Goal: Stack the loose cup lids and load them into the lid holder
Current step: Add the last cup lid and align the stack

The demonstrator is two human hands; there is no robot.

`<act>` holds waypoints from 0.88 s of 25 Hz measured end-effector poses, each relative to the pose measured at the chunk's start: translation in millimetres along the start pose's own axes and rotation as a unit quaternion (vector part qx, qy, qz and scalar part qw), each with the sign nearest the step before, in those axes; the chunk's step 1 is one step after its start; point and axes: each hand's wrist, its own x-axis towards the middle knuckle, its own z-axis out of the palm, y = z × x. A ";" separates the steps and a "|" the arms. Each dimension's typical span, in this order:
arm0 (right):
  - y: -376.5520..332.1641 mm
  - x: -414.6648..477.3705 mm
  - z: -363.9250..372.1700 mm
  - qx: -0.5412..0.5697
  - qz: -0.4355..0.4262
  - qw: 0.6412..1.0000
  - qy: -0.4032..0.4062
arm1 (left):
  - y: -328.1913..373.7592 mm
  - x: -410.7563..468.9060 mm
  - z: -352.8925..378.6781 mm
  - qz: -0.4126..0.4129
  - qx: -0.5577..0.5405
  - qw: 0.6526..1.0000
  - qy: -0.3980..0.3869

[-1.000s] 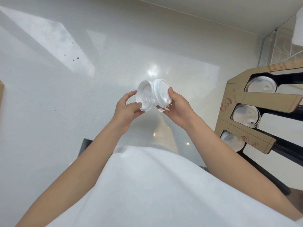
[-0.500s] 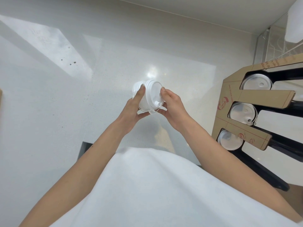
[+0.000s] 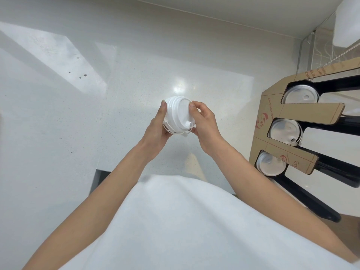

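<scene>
Nesting complete: lids (image 3: 178,115), held apart in two groups a second ago, now form one short stack, spout toward the camera, above the tabletop (image 3: 58,123). Left hand (image 3: 158,127) cups the stack's far side; right hand (image 3: 204,123) pinches its near rim. Holder (image 3: 272,112) at right, well apart, three slots each showing a lid. Judged next: carrying the stack to a slot.

A short stack of white cup lids (image 3: 178,115), nested and tilted with the spout low at the right, sits above the pale counter. Off to the right stands the cardboard lid holder (image 3: 272,115), three slots each showing a lid; how deep those stacks run is unclear.
</scene>
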 end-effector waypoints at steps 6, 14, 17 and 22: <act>1.4 -1.0 -0.8 -0.007 0.013 1.000 0.021 | -4.1 -0.2 -6.2 -0.015 -0.043 0.999 0.008; 3.2 -2.0 -0.2 -0.031 -0.021 0.998 0.046 | -2.5 -1.2 -3.4 0.026 0.019 0.999 -0.004; 2.1 -3.0 -3.4 -0.019 -0.027 0.999 0.036 | -3.4 -0.4 -4.9 0.047 0.026 0.998 -0.009; -0.3 -4.7 -16.6 0.025 -0.034 0.999 -0.026 | -2.7 3.8 -10.2 0.049 0.020 0.999 -0.009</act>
